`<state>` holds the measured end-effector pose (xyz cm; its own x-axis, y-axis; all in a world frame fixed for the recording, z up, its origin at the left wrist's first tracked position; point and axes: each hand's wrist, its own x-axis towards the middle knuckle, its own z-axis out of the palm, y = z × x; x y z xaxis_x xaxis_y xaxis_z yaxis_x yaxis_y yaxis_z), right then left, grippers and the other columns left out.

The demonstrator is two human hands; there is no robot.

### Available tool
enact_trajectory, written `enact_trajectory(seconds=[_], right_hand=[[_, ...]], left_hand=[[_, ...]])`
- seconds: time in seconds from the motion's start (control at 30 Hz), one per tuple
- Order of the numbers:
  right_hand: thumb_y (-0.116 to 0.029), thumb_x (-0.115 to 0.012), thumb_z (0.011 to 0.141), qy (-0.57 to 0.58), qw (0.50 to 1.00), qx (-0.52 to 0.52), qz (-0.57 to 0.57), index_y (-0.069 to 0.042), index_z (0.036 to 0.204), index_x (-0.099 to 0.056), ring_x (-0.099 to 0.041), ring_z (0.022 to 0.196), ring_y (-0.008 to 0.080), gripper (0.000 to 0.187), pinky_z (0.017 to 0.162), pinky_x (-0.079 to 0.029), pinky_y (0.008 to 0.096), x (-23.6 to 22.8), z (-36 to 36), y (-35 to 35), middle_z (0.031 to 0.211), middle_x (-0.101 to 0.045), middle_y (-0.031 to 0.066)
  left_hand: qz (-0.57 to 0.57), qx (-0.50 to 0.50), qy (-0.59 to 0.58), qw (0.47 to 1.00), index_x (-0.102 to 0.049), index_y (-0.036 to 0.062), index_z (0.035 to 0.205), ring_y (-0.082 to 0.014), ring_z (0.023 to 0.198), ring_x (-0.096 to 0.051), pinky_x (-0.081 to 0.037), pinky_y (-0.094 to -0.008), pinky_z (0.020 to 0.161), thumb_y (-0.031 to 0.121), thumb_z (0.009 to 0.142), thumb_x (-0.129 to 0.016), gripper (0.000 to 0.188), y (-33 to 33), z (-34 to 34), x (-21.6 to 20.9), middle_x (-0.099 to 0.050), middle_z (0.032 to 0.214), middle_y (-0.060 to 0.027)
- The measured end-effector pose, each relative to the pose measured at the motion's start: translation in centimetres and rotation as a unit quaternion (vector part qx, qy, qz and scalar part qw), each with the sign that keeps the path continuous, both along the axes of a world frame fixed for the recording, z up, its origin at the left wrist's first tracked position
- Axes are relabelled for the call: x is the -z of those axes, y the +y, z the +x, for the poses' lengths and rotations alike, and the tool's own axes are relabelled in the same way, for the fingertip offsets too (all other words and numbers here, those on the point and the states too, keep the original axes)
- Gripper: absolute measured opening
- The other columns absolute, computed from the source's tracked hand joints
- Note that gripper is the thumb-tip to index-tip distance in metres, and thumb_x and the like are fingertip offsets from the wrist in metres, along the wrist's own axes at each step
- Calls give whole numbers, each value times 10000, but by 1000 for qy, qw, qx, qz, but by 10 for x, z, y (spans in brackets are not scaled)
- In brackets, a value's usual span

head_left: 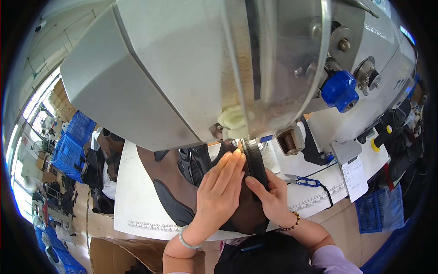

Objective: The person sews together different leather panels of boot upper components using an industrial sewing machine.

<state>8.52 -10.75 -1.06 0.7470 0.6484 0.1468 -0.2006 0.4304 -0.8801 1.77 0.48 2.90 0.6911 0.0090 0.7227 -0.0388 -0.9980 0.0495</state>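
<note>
A sewing machine (159,73) looms over a brown, partly sheer fabric piece (159,173) with black panels. My left hand (220,189) lies on this piece, its fingers stretched out side by side and their tips close to the presser-foot area. Just right of it, my right hand (272,197) pinches the black edge of the same piece, thumb on top and fingers at the far side. Part of the needle area is hidden behind a clear guard (283,59) and my fingertips. Blue-handled thread snips (303,181) lie right of my right hand.
The white table (132,201) carries printed ruler strips along its front. A paper tag (354,178) hangs at its right. Below left stands an open cardboard box (114,255). Blue crates (68,155) stand at the left, and another blue crate (372,210) is at the lower right.
</note>
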Motion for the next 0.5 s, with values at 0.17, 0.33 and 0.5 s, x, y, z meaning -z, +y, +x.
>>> enact_trajectory(seconds=[0.17, 0.33, 0.5], right_hand=[[-114, -572, 885, 0, 1000, -13, 19, 22, 1035, -550, -484, 736, 14, 204, 616, -408, 163, -4, 3, 5, 861, -582, -8], [-104, -556, 892, -8, 1000, -15, 23, 21, 1043, -544, -489, 753, 14, 197, 632, -413, 167, 0, 4, 6, 870, -582, -10], [-98, -549, 894, -12, 1000, -20, 19, 23, 1056, -542, -492, 762, 13, 202, 643, -417, 168, 1, 3, 6, 879, -587, -9]], left_hand=[[-26, -23, -9, 999, -582, -4, 1110, -228, 1045, -549, -457, -310, 806, 26, 759, -622, 355, 3, -1, 3, -561, 1128, -91], [-50, 41, -28, 997, -620, 21, 1070, -218, 1055, -545, -456, -311, 803, 16, 740, -636, 330, 5, -3, 10, -573, 1133, -45], [-35, 34, -10, 999, -623, 24, 1072, -218, 1057, -544, -456, -307, 803, 26, 741, -637, 331, 6, -6, 3, -575, 1133, -49]])
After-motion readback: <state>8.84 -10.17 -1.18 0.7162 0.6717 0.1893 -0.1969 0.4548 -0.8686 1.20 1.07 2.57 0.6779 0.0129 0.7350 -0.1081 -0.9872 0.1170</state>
